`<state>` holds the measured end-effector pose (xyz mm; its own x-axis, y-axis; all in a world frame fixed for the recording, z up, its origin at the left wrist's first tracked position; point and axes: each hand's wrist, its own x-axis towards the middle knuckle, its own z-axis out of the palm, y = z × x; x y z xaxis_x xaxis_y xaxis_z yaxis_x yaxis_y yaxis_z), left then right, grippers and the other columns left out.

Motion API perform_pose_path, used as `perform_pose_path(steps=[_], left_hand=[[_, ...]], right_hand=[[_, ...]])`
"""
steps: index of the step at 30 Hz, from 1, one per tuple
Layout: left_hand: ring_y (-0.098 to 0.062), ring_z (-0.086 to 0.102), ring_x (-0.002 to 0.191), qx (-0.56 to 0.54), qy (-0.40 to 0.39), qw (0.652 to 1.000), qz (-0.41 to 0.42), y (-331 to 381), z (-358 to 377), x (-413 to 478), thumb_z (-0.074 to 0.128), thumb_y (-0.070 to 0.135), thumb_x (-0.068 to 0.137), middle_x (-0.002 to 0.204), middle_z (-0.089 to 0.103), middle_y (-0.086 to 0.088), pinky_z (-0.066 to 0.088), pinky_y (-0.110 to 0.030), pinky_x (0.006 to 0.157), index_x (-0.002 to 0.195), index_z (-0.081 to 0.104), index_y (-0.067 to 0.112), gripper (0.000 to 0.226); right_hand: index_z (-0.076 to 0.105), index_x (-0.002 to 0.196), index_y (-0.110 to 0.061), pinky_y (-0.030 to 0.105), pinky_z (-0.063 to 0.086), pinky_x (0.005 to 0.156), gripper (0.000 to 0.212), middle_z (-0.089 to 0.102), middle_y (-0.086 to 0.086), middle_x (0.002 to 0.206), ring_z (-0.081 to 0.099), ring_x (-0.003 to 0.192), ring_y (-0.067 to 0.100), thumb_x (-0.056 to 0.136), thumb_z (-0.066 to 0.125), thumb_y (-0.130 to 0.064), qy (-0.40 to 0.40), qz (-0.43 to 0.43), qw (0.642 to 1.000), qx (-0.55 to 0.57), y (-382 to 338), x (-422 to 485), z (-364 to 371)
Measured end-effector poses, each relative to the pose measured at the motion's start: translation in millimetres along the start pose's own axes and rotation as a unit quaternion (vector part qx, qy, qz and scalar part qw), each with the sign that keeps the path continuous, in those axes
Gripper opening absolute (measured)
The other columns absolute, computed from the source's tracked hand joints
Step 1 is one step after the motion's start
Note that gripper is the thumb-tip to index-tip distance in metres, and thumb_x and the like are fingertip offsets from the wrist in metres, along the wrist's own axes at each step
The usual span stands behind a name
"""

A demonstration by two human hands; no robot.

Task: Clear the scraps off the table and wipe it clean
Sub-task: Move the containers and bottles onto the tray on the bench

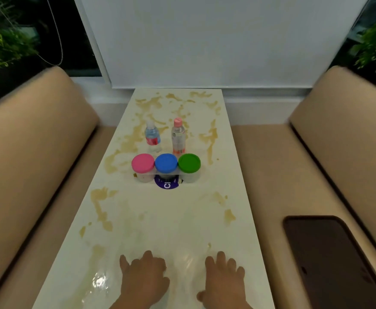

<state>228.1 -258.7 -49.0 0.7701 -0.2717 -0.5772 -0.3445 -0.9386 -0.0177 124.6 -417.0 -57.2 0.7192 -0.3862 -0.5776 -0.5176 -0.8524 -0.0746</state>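
Here your left hand (pixel 143 278) and right hand (pixel 224 279) both lie flat on the near end of the table (pixel 173 219), fingers spread and relaxed, grasping nothing. Take the blue-lidded jar (pixel 166 162) as your landmark: a pink-lidded jar (pixel 143 163) touches it on its left, a green-lidded jar (pixel 189 162) on its right. Just beyond it stand two bottles (pixel 153 136), upright and apart. Yellowish smears (pixel 124 150) spread beyond it and to both sides, with more patches between it and your hands. A dark tray (pixel 330 255) rests on the right bench.
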Motion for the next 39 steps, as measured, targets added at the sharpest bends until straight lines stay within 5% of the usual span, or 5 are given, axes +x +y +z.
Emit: perform_pose_path(steps=[6,10,15,25,39], left_hand=[[-0.017,0.061,0.079,-0.317,0.130,0.939,-0.035,-28,-85,83,0.050,0.041,0.098,0.083,0.067,0.004,0.047,-0.029,0.071,0.080,0.064,0.023,0.030],[-0.028,0.059,0.093,-0.462,0.220,0.857,-0.062,-44,-136,149,0.050,0.028,0.100,0.101,0.068,-0.004,0.044,-0.032,0.075,0.107,0.066,0.016,0.022],[-0.034,0.057,0.107,-0.577,0.187,0.789,-0.100,-52,-165,214,0.051,0.036,0.101,0.134,0.056,-0.012,0.057,-0.048,0.091,0.146,0.049,0.016,0.049],[-0.033,0.064,0.101,-0.630,0.168,0.752,-0.101,-49,-158,253,0.063,0.026,0.099,0.122,0.061,-0.011,0.057,-0.034,0.061,0.141,0.054,0.018,0.044],[-0.022,0.064,0.065,-0.685,0.170,0.705,-0.073,40,-137,189,0.059,0.017,0.098,0.114,0.064,-0.014,0.056,-0.021,0.044,0.141,0.055,0.016,0.042]], right_hand=[[0.062,0.094,-0.015,0.028,0.048,0.078,0.029,0.065,0.001,0.101,0.065,0.102,0.022,0.090,0.057,-0.044,-0.019,0.009,0.987,0.161,-8,69,-87],[0.069,0.104,-0.005,0.041,0.057,0.087,0.030,0.071,0.010,0.101,0.068,0.098,0.029,0.094,0.060,-0.032,0.101,0.053,0.890,0.441,-24,153,-142],[0.058,0.137,-0.010,0.048,0.055,0.097,0.057,0.066,0.012,0.126,0.065,0.112,0.033,0.091,0.063,-0.044,0.153,0.091,0.825,0.537,-40,230,-168],[0.066,0.122,-0.007,0.045,0.063,0.079,0.037,0.064,0.004,0.088,0.066,0.071,0.021,0.089,0.075,-0.021,0.131,0.111,0.758,0.629,-40,252,-175],[0.067,0.122,-0.005,0.043,0.054,0.096,0.043,0.069,0.011,0.118,0.065,0.108,0.028,0.090,0.073,-0.033,0.216,0.072,0.755,0.614,72,185,-165]])
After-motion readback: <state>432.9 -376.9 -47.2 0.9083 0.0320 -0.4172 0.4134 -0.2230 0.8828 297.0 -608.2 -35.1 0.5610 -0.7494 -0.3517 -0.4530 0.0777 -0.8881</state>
